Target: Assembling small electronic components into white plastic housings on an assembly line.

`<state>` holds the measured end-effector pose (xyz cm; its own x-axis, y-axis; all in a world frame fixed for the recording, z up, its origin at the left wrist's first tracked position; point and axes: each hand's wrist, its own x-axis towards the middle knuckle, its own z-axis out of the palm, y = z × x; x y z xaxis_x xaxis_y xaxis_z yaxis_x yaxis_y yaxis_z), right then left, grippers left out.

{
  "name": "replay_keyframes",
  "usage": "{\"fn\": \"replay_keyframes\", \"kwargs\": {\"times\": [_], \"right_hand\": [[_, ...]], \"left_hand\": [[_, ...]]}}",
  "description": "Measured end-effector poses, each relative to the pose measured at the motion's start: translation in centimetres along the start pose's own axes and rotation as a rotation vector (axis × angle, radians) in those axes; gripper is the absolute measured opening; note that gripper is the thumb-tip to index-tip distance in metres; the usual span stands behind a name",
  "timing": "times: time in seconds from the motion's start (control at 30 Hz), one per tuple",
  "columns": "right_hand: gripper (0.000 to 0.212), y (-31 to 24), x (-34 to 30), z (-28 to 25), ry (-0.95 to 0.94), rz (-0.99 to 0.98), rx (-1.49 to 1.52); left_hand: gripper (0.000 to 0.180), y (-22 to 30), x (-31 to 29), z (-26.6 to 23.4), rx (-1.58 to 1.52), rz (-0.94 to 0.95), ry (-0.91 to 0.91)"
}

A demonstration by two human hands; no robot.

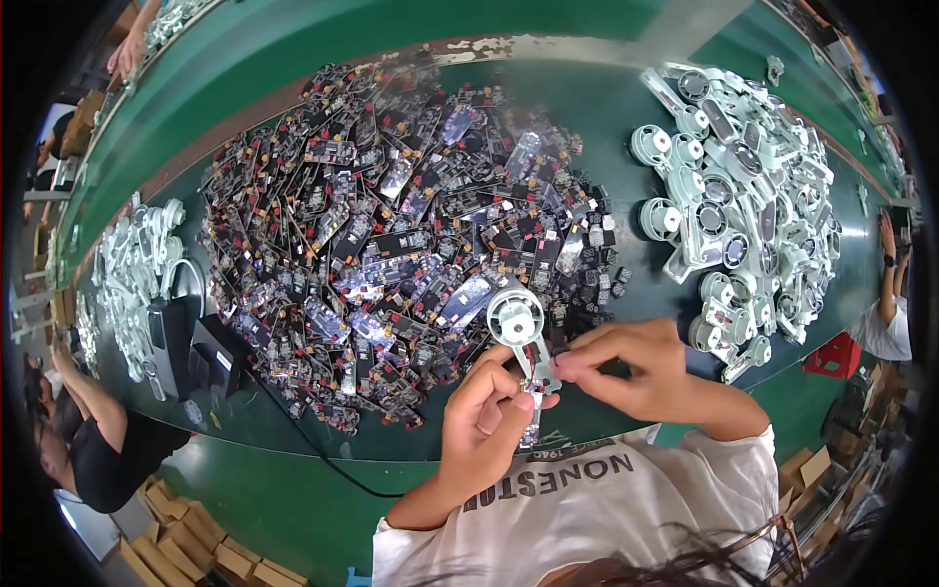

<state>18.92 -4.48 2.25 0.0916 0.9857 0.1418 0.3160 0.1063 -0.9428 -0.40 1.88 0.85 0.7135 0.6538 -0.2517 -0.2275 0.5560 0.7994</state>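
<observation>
My left hand [486,416] is closed around the handle of a pale mint fan housing [515,318], whose round head points away from me over the pile. A small circuit board [531,427] hangs out at the handle's near end, by my left thumb, and thin wires run inside the handle. From the right, my right hand [631,367] reaches in with thumb and fingers pinched beside the handle. A small dark bit shows at those fingertips, too small to name. Beyond both hands spreads a large heap of dark circuit boards [391,235] with red and orange parts.
More pale fan housings [734,196] are heaped on the right, and another pile [137,274] is at the left. Two black boxes [196,352] stand near it, with a black cable [323,455] running off the table edge. Other people work at both sides; cardboard boxes [196,548] lie below left.
</observation>
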Motion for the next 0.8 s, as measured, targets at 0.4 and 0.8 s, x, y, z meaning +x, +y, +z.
{"fn": "replay_keyframes", "kwargs": {"times": [0.4,0.8], "right_hand": [[0.026,1.1,0.2,1.6,0.097,-0.302,-0.298],[0.023,1.4,0.6,1.9,0.135,-0.345,-0.311]], "left_hand": [[0.009,0.1,0.1,0.1,-0.094,-0.025,-0.077],[0.013,-0.5,0.0,0.6,-0.089,0.029,-0.013]]}}
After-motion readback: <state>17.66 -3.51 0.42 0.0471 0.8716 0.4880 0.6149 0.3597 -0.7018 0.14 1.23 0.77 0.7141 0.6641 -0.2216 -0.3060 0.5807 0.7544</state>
